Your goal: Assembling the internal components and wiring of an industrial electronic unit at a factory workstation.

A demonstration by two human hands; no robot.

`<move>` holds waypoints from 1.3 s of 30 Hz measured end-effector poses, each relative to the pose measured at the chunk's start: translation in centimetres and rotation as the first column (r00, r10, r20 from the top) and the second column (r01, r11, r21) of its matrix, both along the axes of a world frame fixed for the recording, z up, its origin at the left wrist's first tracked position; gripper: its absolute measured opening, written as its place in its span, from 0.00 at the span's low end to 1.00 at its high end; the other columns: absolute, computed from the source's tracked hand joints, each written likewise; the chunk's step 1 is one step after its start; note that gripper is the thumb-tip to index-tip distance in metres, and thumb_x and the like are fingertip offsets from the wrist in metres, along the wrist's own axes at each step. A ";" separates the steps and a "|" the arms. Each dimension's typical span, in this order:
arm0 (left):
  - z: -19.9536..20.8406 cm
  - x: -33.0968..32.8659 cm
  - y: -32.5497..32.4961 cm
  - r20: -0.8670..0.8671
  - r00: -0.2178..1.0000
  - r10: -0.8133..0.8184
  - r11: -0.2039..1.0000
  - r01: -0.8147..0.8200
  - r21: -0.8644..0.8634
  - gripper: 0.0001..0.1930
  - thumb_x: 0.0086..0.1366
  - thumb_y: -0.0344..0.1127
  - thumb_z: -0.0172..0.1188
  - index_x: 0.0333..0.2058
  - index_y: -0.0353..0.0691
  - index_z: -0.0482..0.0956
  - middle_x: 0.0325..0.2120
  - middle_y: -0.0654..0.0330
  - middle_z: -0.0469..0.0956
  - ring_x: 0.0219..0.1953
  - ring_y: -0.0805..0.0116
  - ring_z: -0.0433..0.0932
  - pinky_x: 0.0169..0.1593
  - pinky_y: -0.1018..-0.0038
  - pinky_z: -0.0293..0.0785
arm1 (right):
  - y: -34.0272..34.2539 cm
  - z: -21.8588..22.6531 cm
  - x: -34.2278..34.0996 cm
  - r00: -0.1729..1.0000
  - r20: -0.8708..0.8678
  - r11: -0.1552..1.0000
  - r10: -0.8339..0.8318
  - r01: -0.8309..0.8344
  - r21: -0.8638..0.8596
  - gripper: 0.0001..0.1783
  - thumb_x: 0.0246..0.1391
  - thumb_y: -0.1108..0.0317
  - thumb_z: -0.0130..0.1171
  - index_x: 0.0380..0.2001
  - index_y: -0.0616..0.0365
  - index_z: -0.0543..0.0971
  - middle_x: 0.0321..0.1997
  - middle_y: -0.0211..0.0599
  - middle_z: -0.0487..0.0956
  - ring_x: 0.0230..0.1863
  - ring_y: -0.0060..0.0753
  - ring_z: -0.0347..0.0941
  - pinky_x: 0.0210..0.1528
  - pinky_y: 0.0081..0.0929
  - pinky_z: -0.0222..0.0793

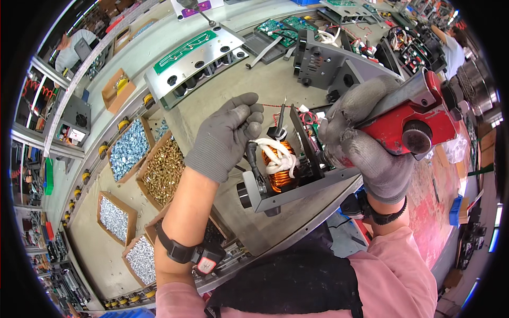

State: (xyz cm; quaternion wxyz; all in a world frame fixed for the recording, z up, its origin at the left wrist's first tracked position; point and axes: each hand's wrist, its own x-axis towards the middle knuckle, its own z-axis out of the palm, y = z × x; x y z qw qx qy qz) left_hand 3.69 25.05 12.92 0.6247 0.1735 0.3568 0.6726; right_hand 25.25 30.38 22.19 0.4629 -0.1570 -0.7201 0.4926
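In the middle of the frame, a grey metal frame (305, 192) is sitting on the worktable (289, 225), carrying a copper coil (284, 181) with thick white cable (275, 159) looping over it. The left hand (230, 130), in a grey glove, is hanging just to the upper left of the coil with its fingers bent inward; whether they are pinching anything I cannot tell. A thin red wire (271, 105) is running near those fingertips. The right hand (366, 124), gloved alike and apart from the left, is gripping a red power tool (440, 114) firmly right of centre, just beside the frame; the tool's working tip is hiding from view. At the left, cardboard boxes (132, 229) are holding blue screws (130, 148), brass-coloured screws (165, 172) and silver screws (114, 220). Toward the top, a silver panel (227, 41) is lying with a long green circuit strip (185, 52) on it, and green circuit boards (275, 31) are resting farther right. A dark grey casing (318, 63) is standing above the right hand. One co-worker (78, 45) is showing at the upper left, another (454, 50) at the upper right.
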 end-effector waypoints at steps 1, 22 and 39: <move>0.0 0.0 0.0 -0.008 1.000 0.012 1.000 -0.012 -0.013 0.16 0.67 0.27 0.44 0.52 0.27 0.64 0.38 0.53 0.73 0.34 0.72 0.75 0.36 0.81 0.77 | 0.0 0.0 0.1 1.000 -0.016 0.999 0.006 -0.007 -0.032 0.18 0.40 0.69 0.64 0.34 0.60 0.69 0.23 0.38 0.74 0.21 0.26 0.69 0.23 0.23 0.67; 0.9 0.8 0.1 -0.112 0.994 0.011 0.998 -0.018 -0.065 0.14 0.69 0.32 0.47 0.49 0.29 0.68 0.31 0.58 0.73 0.28 0.77 0.71 0.29 0.83 0.69 | -1.1 0.5 -0.2 0.994 -0.049 0.974 0.097 -0.105 -0.199 0.21 0.39 0.74 0.63 0.40 0.63 0.71 0.31 0.39 0.75 0.31 0.32 0.74 0.33 0.27 0.71; 5.1 1.1 1.1 -0.389 0.921 -0.021 0.998 0.042 0.047 0.14 0.65 0.36 0.55 0.45 0.32 0.71 0.27 0.63 0.72 0.25 0.78 0.71 0.24 0.83 0.65 | -0.4 1.6 0.2 0.975 -0.108 0.919 0.196 -0.221 -0.326 0.22 0.34 0.72 0.67 0.36 0.62 0.72 0.32 0.37 0.75 0.34 0.32 0.76 0.36 0.27 0.74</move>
